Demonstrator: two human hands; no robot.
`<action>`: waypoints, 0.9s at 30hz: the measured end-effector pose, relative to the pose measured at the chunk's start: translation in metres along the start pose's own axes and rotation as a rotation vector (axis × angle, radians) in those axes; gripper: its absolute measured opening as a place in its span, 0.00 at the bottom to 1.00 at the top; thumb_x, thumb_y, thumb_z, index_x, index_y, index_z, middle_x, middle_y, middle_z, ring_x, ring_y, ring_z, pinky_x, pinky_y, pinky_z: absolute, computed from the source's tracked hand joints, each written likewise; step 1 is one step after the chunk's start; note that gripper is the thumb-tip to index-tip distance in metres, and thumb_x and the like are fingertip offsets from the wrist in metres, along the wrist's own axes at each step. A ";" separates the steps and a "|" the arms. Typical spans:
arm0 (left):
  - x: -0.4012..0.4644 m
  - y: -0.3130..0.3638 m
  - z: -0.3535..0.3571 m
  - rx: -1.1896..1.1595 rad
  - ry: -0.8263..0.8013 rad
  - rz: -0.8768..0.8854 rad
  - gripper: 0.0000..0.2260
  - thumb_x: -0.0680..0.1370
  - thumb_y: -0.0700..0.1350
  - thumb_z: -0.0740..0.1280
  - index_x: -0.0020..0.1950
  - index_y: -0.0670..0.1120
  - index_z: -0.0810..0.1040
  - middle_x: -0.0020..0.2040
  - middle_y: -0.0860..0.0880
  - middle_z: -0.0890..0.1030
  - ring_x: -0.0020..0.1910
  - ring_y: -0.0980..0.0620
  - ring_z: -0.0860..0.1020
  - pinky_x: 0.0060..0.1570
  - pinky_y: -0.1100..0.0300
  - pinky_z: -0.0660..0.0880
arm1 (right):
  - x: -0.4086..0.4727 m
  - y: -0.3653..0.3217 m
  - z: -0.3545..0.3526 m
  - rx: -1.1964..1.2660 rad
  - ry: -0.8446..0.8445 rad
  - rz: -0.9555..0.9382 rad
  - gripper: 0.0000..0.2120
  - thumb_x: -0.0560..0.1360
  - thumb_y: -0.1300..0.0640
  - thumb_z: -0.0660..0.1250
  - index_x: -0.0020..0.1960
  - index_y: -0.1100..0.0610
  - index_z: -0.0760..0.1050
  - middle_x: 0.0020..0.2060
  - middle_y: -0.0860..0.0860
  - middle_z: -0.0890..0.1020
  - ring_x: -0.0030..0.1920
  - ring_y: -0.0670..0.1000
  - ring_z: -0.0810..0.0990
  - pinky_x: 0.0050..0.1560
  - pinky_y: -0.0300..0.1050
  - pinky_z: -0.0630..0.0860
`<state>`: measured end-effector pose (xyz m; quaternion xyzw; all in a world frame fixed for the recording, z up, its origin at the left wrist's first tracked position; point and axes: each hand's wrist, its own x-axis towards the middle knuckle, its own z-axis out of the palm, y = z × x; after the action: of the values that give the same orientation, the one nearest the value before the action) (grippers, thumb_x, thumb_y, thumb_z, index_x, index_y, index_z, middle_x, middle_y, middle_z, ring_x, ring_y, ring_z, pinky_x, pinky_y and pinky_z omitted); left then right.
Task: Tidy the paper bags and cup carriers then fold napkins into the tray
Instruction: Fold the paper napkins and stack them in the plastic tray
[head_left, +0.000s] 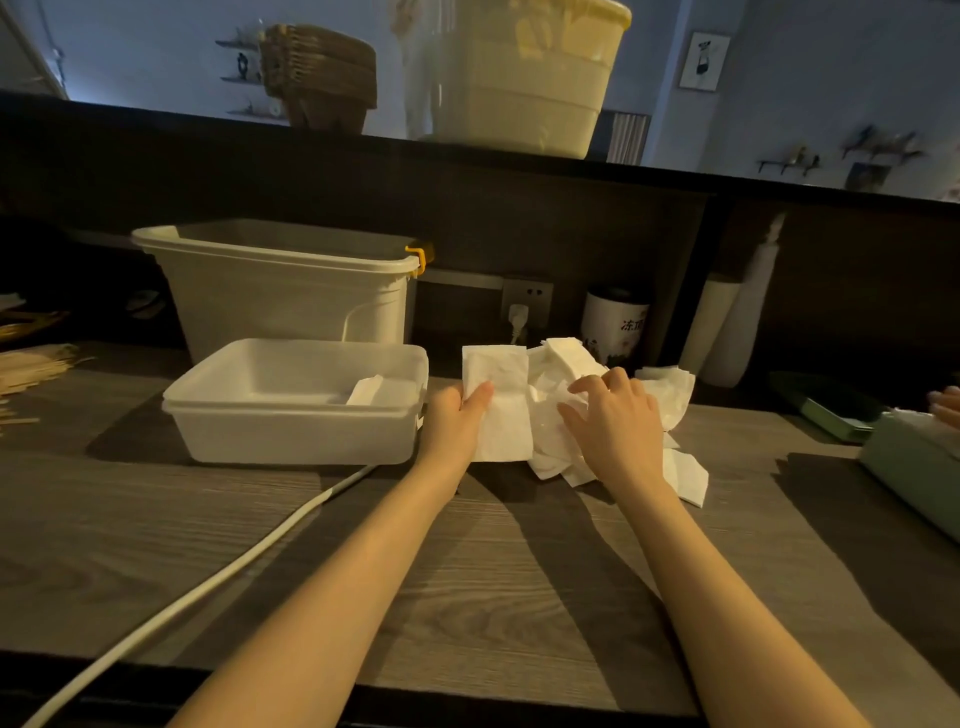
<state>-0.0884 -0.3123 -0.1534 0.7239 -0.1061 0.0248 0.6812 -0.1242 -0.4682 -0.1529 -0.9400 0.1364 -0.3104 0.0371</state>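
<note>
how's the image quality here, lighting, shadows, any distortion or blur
Head view: dim and warm on the counter, bluish on the wall beyond. Both forearms cast dark shadows running toward the camera. The white napkin pile and tray are brightest but not blown out. Wide-angle bending curves the upper shelf edge; the tub up there looks soft.

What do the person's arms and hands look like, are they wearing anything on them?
Both arms are bare all the way from the bottom of the picture up to the hands, with no sleeves showing. The left hand and the right hand have no gloves. No watch, bracelet or ring can be seen. The fingernails look short and plain, though the light is dim.
</note>
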 end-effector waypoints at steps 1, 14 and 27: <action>0.000 0.000 0.000 0.004 0.001 -0.008 0.07 0.81 0.49 0.58 0.52 0.46 0.68 0.48 0.50 0.73 0.48 0.53 0.74 0.40 0.65 0.72 | 0.000 0.000 0.002 -0.030 -0.025 -0.004 0.19 0.78 0.45 0.60 0.65 0.52 0.71 0.63 0.53 0.71 0.63 0.54 0.69 0.61 0.47 0.65; 0.000 -0.001 -0.001 0.000 -0.028 -0.084 0.14 0.81 0.43 0.57 0.67 0.43 0.67 0.64 0.45 0.73 0.56 0.50 0.73 0.46 0.59 0.72 | 0.008 0.001 -0.002 0.427 -0.045 0.137 0.12 0.79 0.58 0.60 0.60 0.54 0.77 0.55 0.52 0.78 0.48 0.47 0.72 0.46 0.40 0.66; 0.000 0.000 -0.002 -0.035 -0.031 -0.172 0.11 0.82 0.45 0.55 0.63 0.45 0.69 0.54 0.48 0.73 0.51 0.51 0.72 0.53 0.54 0.72 | 0.004 -0.003 -0.037 1.130 -0.037 0.080 0.07 0.77 0.58 0.64 0.43 0.49 0.77 0.42 0.44 0.79 0.44 0.43 0.77 0.44 0.37 0.75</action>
<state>-0.0878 -0.3107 -0.1536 0.7186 -0.0545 -0.0466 0.6917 -0.1421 -0.4664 -0.1205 -0.7734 -0.0164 -0.3170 0.5487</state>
